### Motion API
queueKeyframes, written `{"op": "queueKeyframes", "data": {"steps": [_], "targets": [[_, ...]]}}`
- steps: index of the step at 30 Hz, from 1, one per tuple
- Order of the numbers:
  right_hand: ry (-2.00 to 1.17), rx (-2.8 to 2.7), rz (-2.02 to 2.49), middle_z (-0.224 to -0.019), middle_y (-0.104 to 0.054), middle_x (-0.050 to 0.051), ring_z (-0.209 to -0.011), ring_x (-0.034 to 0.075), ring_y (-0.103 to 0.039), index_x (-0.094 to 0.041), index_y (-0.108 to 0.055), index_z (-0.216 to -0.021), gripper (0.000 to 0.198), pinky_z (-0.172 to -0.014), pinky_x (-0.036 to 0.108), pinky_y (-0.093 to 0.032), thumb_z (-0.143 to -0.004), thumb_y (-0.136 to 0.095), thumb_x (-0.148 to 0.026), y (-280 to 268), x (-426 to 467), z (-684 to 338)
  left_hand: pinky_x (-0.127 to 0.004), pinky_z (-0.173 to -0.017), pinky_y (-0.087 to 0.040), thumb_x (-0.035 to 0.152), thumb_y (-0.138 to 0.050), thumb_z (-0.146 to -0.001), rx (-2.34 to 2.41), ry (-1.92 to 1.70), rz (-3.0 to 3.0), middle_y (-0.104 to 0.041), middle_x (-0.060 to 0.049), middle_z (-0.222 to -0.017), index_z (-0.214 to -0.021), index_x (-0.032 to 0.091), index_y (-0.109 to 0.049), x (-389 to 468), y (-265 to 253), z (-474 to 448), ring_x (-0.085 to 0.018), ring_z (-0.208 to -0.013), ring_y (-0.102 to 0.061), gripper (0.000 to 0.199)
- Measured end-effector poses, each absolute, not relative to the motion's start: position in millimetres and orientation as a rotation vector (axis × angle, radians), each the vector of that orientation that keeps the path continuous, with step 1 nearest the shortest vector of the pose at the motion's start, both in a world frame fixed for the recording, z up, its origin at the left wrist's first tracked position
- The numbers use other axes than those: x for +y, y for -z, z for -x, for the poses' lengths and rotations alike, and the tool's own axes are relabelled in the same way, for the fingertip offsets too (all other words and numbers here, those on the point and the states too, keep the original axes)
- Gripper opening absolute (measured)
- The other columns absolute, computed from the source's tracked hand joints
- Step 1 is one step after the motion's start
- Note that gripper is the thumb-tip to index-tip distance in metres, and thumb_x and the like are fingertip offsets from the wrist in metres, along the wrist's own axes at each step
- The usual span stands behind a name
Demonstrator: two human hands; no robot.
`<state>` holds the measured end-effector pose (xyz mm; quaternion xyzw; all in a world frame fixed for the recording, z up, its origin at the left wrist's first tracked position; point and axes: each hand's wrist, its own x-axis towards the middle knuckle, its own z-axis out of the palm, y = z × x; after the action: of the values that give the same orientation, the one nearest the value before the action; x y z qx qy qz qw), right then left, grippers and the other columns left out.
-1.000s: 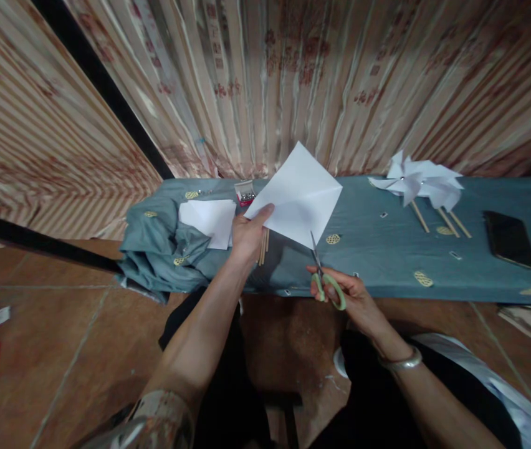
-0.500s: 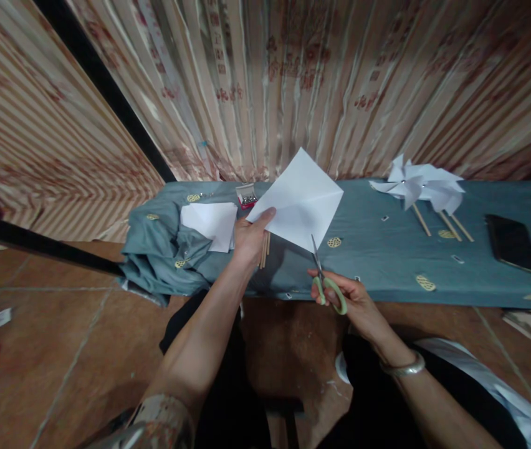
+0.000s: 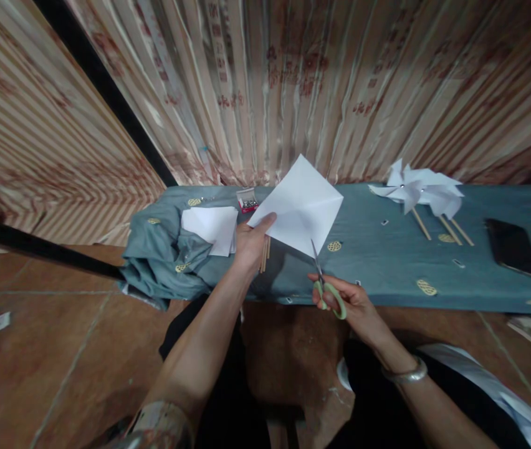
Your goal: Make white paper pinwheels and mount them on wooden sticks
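A white square sheet of paper, turned corner-up and marked with faint crossing creases, is pinched at its left corner by my left hand, thumb on top. My right hand grips green-handled scissors with fingers in the loops. Their blades point up at the sheet's lowest corner, one lying over the paper. Below my left hand, several thin wooden sticks lie partly hidden on the cloth. Just left of that hand is a stack of white paper.
A small open red box of metal pins sits behind my left hand. White paper pinwheels on sticks lie to the right, with a black phone beyond them. Blue-green cloth covers the bench; a patterned curtain hangs behind.
The whole view has shifted slightly, so everything sits a little lower. Both hands keep their holds, and the scissors stay at the sheet's lower corner.
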<state>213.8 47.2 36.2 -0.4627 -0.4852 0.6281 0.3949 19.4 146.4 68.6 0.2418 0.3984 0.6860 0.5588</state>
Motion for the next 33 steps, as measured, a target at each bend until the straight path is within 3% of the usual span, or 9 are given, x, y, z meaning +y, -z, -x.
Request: {"op": "queueKeyframes", "data": {"steps": [11,27,33], "targets": [[-1.594,-1.170,1.230,-0.068,-0.066,0.001,-0.060,0.011,-0.058,-0.022,-0.074,-0.106,0.052,-0.060,0.027,-0.053,-0.064,-0.081,-0.052,-32.7,47.5,-211.3,-0.033,-0.077,-0.055,0.030,-0.089,-0.046,0.931,-1.631,-0.581,-0.073,-0.005,-0.072,-0.074,0.012,-0.072,146.5,-68.8,-18.8,-0.020,-0.071,-0.069,0.037],[-1.520,-1.191,1.229,-0.070,-0.067,0.001,-0.060,0.012,-0.057,-0.022,-0.074,-0.106,0.051,-0.060,0.027,-0.053,-0.066,-0.079,-0.053,-31.1,48.3,-211.6,-0.035,-0.080,-0.054,0.033,-0.087,-0.051,0.957,-1.553,-0.632,-0.074,-0.008,-0.078,-0.079,0.011,-0.073,143.3,-62.5,-23.3,-0.022,-0.078,-0.070,0.038],[-1.502,-1.188,1.227,-0.068,-0.064,0.001,-0.060,0.012,-0.056,-0.022,-0.075,-0.104,0.049,-0.058,0.027,-0.052,-0.066,-0.080,-0.052,-28.4,48.7,-211.1,-0.032,-0.076,-0.054,0.030,-0.086,-0.052,0.962,-1.553,-0.632,-0.074,-0.007,-0.076,-0.078,0.010,-0.073,143.0,-62.6,-22.8,-0.019,-0.071,-0.069,0.036]]}}
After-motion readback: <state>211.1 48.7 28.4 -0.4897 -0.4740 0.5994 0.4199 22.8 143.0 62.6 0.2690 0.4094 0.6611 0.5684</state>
